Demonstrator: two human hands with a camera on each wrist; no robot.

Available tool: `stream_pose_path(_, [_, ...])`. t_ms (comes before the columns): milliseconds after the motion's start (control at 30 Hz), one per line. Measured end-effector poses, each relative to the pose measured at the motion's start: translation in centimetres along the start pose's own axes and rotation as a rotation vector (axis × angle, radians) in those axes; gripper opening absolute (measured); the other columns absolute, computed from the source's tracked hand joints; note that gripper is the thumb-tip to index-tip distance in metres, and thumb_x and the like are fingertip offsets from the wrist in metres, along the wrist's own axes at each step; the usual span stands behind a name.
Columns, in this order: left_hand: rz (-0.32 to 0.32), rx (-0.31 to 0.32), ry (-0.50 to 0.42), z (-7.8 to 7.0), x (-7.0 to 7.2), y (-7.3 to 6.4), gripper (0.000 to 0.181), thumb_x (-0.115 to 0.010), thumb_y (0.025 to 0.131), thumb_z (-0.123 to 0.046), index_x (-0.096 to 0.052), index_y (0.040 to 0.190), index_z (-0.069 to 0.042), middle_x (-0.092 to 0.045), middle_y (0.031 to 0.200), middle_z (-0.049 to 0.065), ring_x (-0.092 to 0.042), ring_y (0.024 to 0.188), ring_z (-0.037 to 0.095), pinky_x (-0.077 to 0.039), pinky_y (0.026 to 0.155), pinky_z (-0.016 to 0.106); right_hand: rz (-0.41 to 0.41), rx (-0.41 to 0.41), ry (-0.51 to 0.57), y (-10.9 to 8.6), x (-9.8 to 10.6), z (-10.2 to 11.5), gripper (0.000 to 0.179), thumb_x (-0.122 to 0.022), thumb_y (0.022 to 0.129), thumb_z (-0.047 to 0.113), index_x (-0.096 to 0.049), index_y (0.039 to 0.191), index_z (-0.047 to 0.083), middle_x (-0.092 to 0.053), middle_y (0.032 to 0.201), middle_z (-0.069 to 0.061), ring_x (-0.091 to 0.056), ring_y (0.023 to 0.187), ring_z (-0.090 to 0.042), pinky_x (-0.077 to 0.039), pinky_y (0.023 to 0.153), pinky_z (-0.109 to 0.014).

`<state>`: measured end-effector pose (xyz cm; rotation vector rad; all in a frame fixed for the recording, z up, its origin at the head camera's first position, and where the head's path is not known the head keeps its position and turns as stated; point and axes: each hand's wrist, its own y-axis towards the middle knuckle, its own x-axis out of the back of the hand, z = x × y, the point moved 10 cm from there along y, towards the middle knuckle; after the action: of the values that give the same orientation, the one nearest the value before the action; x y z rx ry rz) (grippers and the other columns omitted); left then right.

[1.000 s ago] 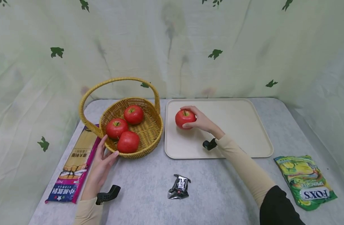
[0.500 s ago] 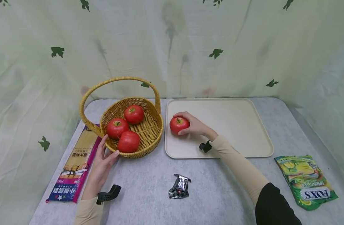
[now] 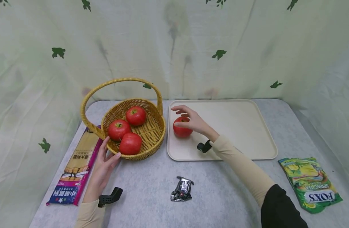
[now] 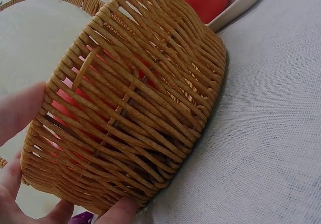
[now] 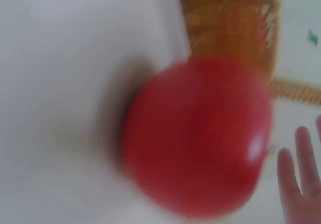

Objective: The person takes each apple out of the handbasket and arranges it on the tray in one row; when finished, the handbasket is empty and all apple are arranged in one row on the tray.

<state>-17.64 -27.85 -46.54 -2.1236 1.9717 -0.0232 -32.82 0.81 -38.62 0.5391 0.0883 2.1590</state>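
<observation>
My left hand holds the near left side of a yellow wicker basket, thumb at the rim and fingers spread along the woven wall. Inside it lie three red apples, grouped to the left. My right hand hovers with spread fingers over a single red apple, partly hidden by the thumb. That apple rests near the left end of a cream tray. In the right wrist view the apple is blurred, and raised fingers stand apart from it.
A pasta packet lies left of the basket, partly under its handle side. A small black shiny sachet is on the table in front. At the right lies a green Fox's bag. A pale leaf-printed curtain hangs behind.
My right hand carried the apple leftward on the tray, then loosened its fingers and rose off it. The left hand and basket stayed in place.
</observation>
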Motion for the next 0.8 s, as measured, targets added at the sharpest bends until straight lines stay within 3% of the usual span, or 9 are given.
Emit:
stream_pose_path(200, [0.001, 0.001, -0.008, 0.1, 0.0, 0.0, 0.077, -0.054, 0.098, -0.011, -0.008, 0.153, -0.038, 0.021, 0.156, 0.000, 0.006, 0.143, 0.036, -0.018, 0.111, 0.050, 0.069, 0.059, 0.052, 1.5, -3.4, 3.0, 0.053, -0.071, 0.085, 0.008, -0.050, 0.133, 0.006, -0.053, 0.129, -0.012, -0.053, 0.112, -0.034, -0.048, 0.091, -0.047])
stream_pose_path(400, [-0.001, -0.001, -0.003, 0.1, 0.0, 0.0, 0.077, -0.054, 0.097, -0.010, -0.008, 0.153, -0.037, 0.018, 0.157, 0.000, 0.005, 0.143, 0.036, -0.018, 0.112, 0.051, 0.237, 0.058, 0.007, 2.9, -8.2, 3.8, 0.056, -0.071, 0.087, 0.020, -0.047, 0.138, 0.014, -0.048, 0.133, 0.003, -0.054, 0.108, -0.018, -0.049, 0.090, -0.037])
stream_pose_path(600, [-0.011, 0.016, -0.002, 0.2, 0.2, 0.1, 0.078, -0.055, 0.097, -0.010, -0.007, 0.153, -0.039, 0.018, 0.157, -0.001, 0.007, 0.143, 0.034, -0.019, 0.112, 0.050, 0.377, 0.101, -0.054, 4.1, -12.4, 4.4, 0.057, -0.070, 0.088, 0.020, -0.046, 0.139, 0.011, -0.044, 0.137, -0.006, -0.052, 0.111, -0.016, -0.048, 0.094, -0.036])
stream_pose_path(800, [0.000, 0.006, -0.003, 0.2, 0.1, 0.1, 0.077, -0.054, 0.098, -0.010, -0.008, 0.153, -0.038, 0.018, 0.157, -0.001, 0.007, 0.143, 0.035, -0.019, 0.112, 0.051, 0.450, 0.121, -0.179, 4.9, -15.2, 4.2, 0.060, -0.068, 0.089, 0.029, -0.045, 0.141, 0.012, -0.041, 0.139, -0.010, -0.043, 0.120, -0.015, -0.045, 0.096, -0.031])
